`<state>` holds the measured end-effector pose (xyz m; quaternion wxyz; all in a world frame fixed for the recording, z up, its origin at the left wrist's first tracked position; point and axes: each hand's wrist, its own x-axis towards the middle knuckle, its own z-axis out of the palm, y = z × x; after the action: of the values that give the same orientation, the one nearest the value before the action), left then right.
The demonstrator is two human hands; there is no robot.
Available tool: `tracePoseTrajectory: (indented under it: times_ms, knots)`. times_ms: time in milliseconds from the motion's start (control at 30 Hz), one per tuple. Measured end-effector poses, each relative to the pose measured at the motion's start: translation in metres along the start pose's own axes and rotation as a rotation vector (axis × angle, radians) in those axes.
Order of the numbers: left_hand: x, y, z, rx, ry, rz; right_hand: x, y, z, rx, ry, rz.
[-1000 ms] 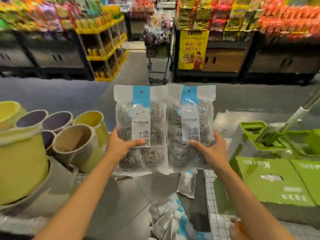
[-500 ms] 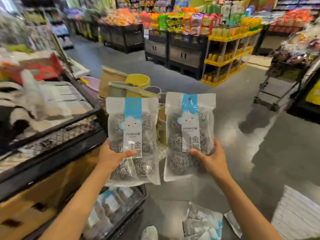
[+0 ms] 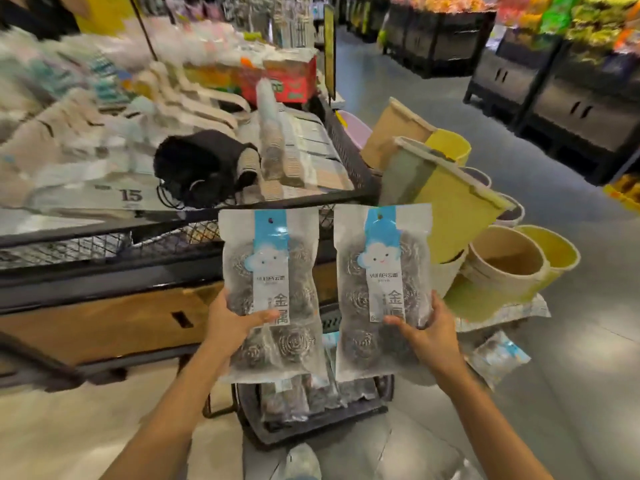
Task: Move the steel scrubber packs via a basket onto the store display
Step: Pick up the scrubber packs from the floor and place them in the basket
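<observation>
The left hand (image 3: 230, 323) grips the lower half of the left pack (image 3: 273, 271), thumb across its front. The right hand (image 3: 427, 332) holds the right pack (image 3: 381, 268) the same way. Both packs are upright and side by side above the basket (image 3: 311, 436) on the floor, which holds more packs. The basket sits just before the front edge of the display (image 3: 104, 233). The packs look light: springy steel coils in thin, glossy film that could slip. Gripping over the coils seems surer than holding the flat header strip. A stray pack (image 3: 498, 355) lies on the floor.

Grey floor (image 3: 588, 375) — black basket (image 3: 311, 433) sits on it.
</observation>
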<state>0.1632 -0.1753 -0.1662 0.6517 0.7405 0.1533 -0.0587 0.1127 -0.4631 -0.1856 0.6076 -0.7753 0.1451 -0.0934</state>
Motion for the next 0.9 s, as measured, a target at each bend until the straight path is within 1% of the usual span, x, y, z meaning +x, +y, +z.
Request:
tracePoseTrajectory:
  times_ms: [167, 467, 600, 700, 900]
  knots:
    - [0.054, -0.042, -0.026, -0.002, 0.041, -0.133, 0.036, 0.031, 0.055, -0.073, -0.110, 0.094]
    - [0.114, -0.121, -0.026, 0.081, 0.057, -0.367, 0.065, 0.096, 0.114, -0.183, -0.217, 0.335]
    - [0.145, -0.163, -0.016, 0.115, 0.060, -0.478, 0.086, 0.142, 0.133, -0.230, -0.243, 0.411]
    - [0.169, -0.200, 0.000, 0.116, 0.051, -0.521, 0.104, 0.182, 0.148, -0.272, -0.243, 0.443]
    - [0.215, -0.300, 0.041, 0.161, 0.046, -0.607, 0.134, 0.290, 0.164, -0.375, -0.242, 0.505]
